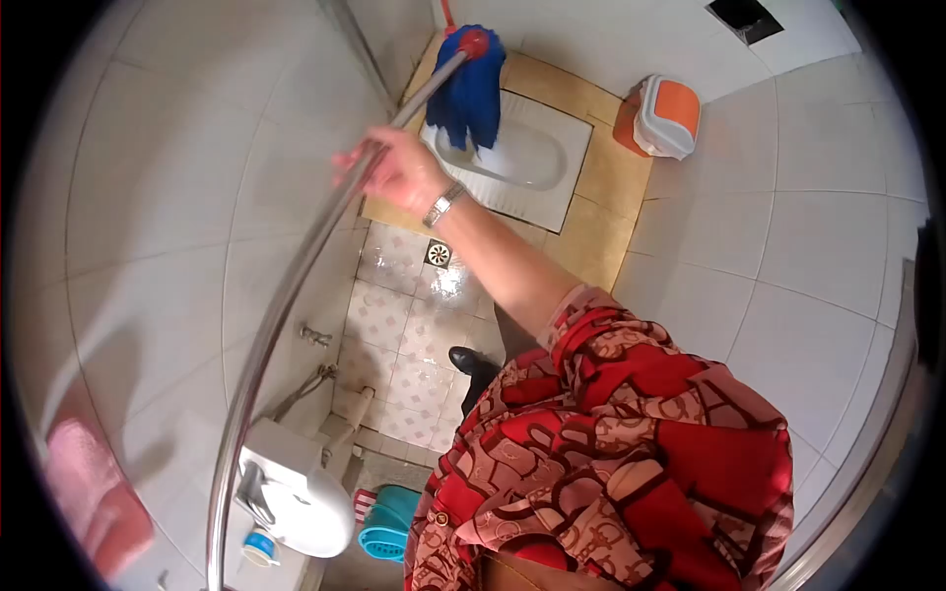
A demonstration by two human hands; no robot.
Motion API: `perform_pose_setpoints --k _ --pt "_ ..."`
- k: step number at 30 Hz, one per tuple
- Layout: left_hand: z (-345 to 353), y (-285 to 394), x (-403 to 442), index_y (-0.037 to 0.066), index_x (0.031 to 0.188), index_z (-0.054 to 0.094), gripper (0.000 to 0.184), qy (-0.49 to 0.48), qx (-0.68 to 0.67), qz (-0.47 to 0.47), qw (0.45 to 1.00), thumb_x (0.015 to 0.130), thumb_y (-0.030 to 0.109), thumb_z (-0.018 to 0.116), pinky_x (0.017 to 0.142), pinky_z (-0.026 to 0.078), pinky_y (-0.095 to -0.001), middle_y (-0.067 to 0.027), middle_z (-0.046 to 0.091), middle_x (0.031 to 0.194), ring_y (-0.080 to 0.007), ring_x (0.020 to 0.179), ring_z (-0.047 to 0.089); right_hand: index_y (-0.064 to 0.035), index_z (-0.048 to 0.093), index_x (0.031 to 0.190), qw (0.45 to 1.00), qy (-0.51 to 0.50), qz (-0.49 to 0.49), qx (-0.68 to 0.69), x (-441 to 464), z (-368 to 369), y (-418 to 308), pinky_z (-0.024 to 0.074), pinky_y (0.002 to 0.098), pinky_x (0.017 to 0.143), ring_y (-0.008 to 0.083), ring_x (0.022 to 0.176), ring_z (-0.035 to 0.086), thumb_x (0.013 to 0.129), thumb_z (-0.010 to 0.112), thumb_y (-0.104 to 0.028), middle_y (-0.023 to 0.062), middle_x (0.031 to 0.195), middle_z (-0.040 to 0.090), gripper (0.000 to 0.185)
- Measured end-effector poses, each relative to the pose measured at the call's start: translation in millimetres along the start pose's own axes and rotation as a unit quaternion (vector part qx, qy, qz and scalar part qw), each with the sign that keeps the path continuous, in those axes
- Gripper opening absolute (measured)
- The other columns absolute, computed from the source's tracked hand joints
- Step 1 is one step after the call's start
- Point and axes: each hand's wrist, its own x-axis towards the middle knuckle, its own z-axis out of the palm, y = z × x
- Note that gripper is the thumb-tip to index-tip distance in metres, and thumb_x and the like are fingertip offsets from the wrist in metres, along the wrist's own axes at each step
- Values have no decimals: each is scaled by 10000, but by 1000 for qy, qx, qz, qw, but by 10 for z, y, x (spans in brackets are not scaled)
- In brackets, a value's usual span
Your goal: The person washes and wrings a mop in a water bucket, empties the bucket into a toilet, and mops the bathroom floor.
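A mop with blue strands [465, 98] and a long metal handle [286, 300] runs from the top of the view down to the lower left. My right hand [402, 169], with a metal-band watch [443, 204] at the wrist, is closed around the handle's upper part. Some of its fingers are behind the pole. The strands hang over the left part of a white squat toilet [537, 158], covering some of it. My left hand is out of view.
An orange-and-white bin [670, 116] stands in the far corner. A floor drain [439, 254] lies in wet, shiny tiles [406, 320]. At lower left are a white washbasin [320, 517], a tap [315, 336], a teal basket [389, 522] and a pink towel [94, 492].
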Motion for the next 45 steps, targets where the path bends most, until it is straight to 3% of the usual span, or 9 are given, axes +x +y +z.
perform_pose_setpoints --k 4,5,8,10,25,31,35,37,45 --pt "447 -665 -113 -53 768 520 210 -238 -240 -322 884 838 140 479 776 459 -295 -129 563 796 -164 806 551 25 429 787 988 96 -82 86 351 -721 -697 424 509 784 340 887 511 829 477 -139 173 714 485 176" --pt "1335 -88 -832 41 634 513 282 -36 -130 -317 939 853 218 490 517 365 -213 -62 505 588 -133 523 477 23 425 785 979 146 -119 79 334 -882 -848 427 500 778 332 866 510 822 485 -128 169 711 479 167" --pt "1640 -150 -1308 7 804 536 243 -325 -141 -407 842 835 248 522 700 423 -211 -91 567 846 -149 810 540 28 404 827 955 246 -136 96 358 -1669 -1224 452 488 725 305 741 520 816 461 -64 170 740 479 108" --pt "1977 17 -1740 106 885 431 233 -354 -69 -397 844 833 306 539 575 419 -229 -100 588 873 -173 850 546 37 398 845 958 237 -153 56 362 -2285 -1314 471 489 691 296 694 528 813 446 -42 166 743 478 98" --pt "2614 63 -1682 87 810 395 175 -504 -87 -297 807 833 224 501 871 360 -426 -88 548 751 -264 857 546 79 412 911 905 378 -195 18 -581 -2764 -1017 490 477 679 315 695 545 836 399 -40 188 763 532 141" --pt "2864 217 -1622 83 739 378 187 -595 -151 -248 750 821 198 502 851 343 -478 -67 496 635 -222 720 525 36 416 864 870 417 -204 168 -1202 -3051 -372 483 447 683 276 670 528 837 401 -59 149 742 506 100" --pt "2399 154 -1329 112 725 299 273 -601 -336 -241 684 883 277 450 614 424 -331 -9 374 437 -122 409 390 33 413 868 871 427 -182 163 -1716 -2950 484 476 422 702 267 673 521 817 391 -37 145 732 496 90" --pt "3155 342 -1404 111 708 306 251 -523 -320 -301 731 908 231 401 500 299 -257 9 280 412 -88 373 245 35 407 883 868 445 -134 173 -1231 -2936 321 473 413 709 267 674 517 809 386 -31 149 737 493 101" --pt "2125 623 -950 90 661 417 244 -335 -188 -253 888 900 132 392 659 354 -291 27 213 470 -82 462 254 -35 328 843 908 396 73 111 -1 -2148 864 480 452 660 217 600 456 819 361 -8 103 728 408 49"
